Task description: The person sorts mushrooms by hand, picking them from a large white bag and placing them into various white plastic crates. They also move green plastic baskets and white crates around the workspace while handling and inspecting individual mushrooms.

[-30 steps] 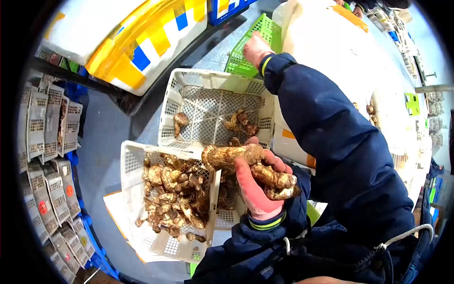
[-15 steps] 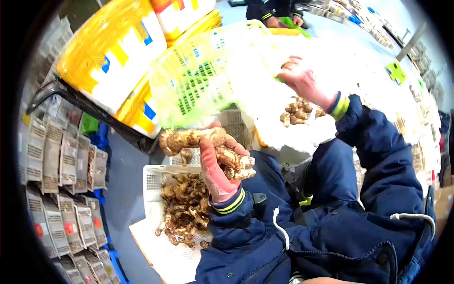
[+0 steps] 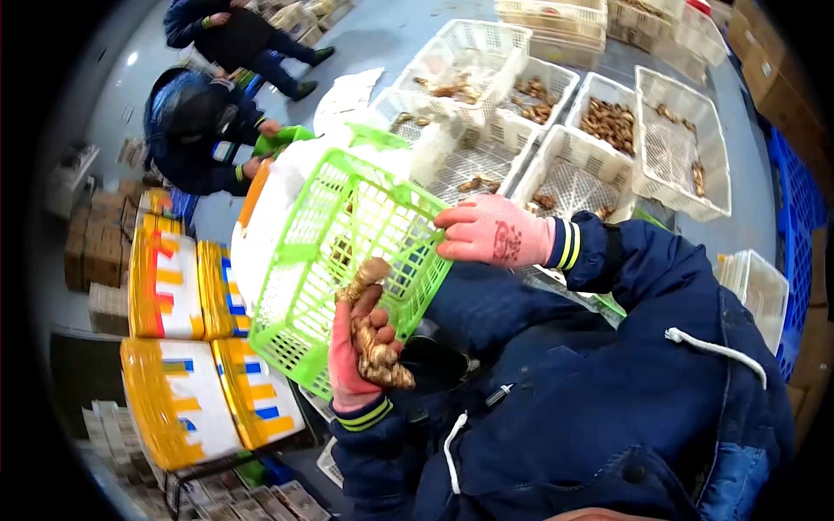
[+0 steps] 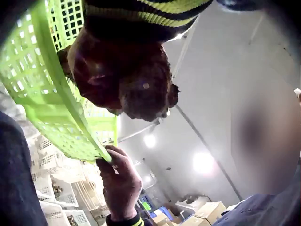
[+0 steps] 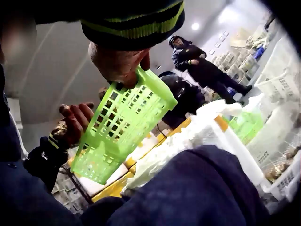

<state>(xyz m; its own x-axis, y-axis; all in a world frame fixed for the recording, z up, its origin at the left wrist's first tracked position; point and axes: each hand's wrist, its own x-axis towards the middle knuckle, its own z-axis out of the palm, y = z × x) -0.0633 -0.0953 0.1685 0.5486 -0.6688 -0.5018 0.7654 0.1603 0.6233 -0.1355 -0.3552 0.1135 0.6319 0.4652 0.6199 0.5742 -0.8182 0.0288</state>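
In the head view my left hand (image 3: 349, 360), in a pink glove, holds several thick brown-and-cream mushrooms (image 3: 382, 365) in its curled fingers. One mushroom (image 3: 367, 274) sticks up past the fingertips, in front of a green lattice basket (image 3: 300, 252). My right hand (image 3: 499, 233), also gloved in pink, grips the basket's rim on the right. The basket is tilted above my lap. The left wrist view shows the held mushrooms (image 4: 143, 92) dark and close to the lens. From the right wrist, the fingers curl over the rim of the green basket (image 5: 127, 113).
White crates (image 3: 682, 156) with some mushrooms stand at the upper right. Foam boxes with yellow tape (image 3: 178, 391) are stacked at the left. Another person (image 3: 191, 130) bends over a green basket near a white sheet (image 3: 347, 100). Blue pallets (image 3: 795, 234) line the right side.
My right hand has brought the green basket in from the far side to in front of me. The left hand keeps its mushrooms, now against the basket. The head view has swung right.
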